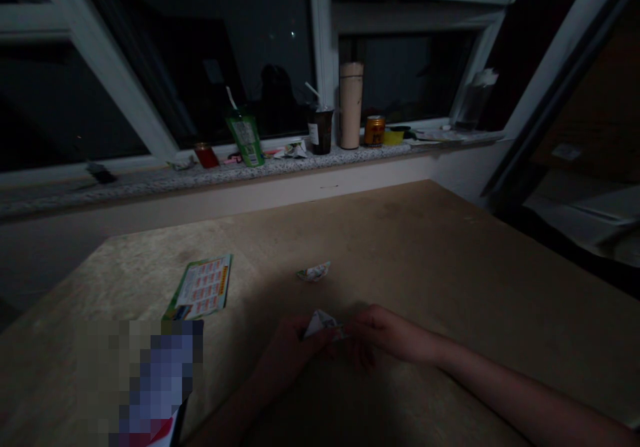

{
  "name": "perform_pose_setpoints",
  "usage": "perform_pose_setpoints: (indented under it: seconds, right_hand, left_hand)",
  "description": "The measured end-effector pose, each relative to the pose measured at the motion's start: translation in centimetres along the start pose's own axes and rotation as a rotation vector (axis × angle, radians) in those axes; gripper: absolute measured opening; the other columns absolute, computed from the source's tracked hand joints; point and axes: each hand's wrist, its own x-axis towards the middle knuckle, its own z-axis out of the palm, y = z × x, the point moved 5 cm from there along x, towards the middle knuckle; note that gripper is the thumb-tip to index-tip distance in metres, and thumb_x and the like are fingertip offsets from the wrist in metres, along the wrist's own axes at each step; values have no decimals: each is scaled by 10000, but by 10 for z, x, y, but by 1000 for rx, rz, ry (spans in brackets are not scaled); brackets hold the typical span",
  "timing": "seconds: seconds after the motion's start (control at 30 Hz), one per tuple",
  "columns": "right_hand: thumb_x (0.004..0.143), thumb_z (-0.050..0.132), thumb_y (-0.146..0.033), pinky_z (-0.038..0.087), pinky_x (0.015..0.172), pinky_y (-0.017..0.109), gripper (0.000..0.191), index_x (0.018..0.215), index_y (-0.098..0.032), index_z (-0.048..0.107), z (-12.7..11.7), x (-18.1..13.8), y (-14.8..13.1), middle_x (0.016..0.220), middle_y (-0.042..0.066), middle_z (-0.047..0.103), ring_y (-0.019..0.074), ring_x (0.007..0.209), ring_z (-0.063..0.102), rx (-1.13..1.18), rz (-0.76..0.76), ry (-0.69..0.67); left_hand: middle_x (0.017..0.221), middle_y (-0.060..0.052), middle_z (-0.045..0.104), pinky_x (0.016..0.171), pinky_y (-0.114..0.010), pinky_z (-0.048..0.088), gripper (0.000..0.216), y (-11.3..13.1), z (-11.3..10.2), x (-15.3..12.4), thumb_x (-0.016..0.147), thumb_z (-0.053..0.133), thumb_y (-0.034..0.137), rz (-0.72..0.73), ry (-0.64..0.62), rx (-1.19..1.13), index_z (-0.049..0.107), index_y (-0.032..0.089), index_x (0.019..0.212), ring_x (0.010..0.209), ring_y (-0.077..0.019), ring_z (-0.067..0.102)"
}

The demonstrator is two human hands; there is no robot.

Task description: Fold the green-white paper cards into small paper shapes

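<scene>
The fingers of the left hand (pixel 287 347) pinch a small folded paper (pixel 320 322) by its left side. The fingertips of the right hand (pixel 377 327) pinch its other end, and some of the right fingers hang curled below. The folded paper is held between the two hands, over the near part of the table. It is thin, with sharp creases and a pale side that comes up to a point.

Just past the hands lies a small paper boat shape (pixel 314 272), with bits of color printed on it. To the left is a flat, shiny sheet (pixel 203 287) with a green edge and rows of little orange-red boxes. Near it is a bluish thing (pixel 160 380), too blocky to make out.

The table (pixel 425 247) is wide, flat and tan, with darker smudges. Behind it is a speckled gray stone sill (pixel 225 175). On the sill stand a red jar (pixel 206 155), a green cup (pixel 245 137) with a straw, a dark cup (pixel 320 130) with a straw, a tall pinkish bottle (pixel 351 107) and a gold can (pixel 374 131). The window (pixel 200 54) is black, and the room is dim.
</scene>
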Motion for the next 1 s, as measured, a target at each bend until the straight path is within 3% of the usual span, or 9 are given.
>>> perform_pose_setpoints:
  seconds: [0.17,0.37,0.5,0.8,0.9,1.0]
  right_hand:
    - [947,400,-400,323,454,192,444,630,-132,557,-5,-4,-11,550,-14,489,77,488,426,-384,-80,108]
    - [938,398,-238,267,481,212,326,687,-138,581,-1,-9,-21,572,-29,429,76,500,356,-711,-240,133]
    - [956,401,-329,270,487,216,382,677,-138,579,-2,-6,-15,562,-29,421,84,512,358,-627,-230,183]
    - [935,406,-507,289,495,216,478,730,-129,614,2,-4,-13,602,-27,412,95,562,349,-316,-156,135]
    - [940,388,-512,312,518,223,480,726,-136,596,0,-7,-19,621,-18,442,100,575,364,-287,-185,201]
    - [925,395,-540,278,486,224,492,660,-151,539,-4,-9,-21,584,-35,377,93,538,310,-274,-203,278]
  left_hand:
    - [611,14,646,559,-232,377,327,-2,-1,-1,785,578,458,-20,15,40,670,186,628,597,-169,568]
    - [621,7,653,572,-234,379,315,-1,0,-1,782,581,434,-17,17,62,681,176,631,620,-180,577]
    - [632,11,653,590,-236,391,319,2,0,-2,792,568,439,1,8,45,685,173,659,624,-181,579]
    - [662,4,654,614,-238,404,338,-4,2,-2,814,596,459,24,-39,-18,684,174,656,651,-173,582]
    - [686,9,650,605,-234,408,321,-2,2,-1,822,584,465,29,-49,-54,685,178,721,661,-170,582]
    - [732,10,660,595,-233,412,302,-2,0,0,834,560,461,18,-27,-76,688,188,849,677,-174,591]
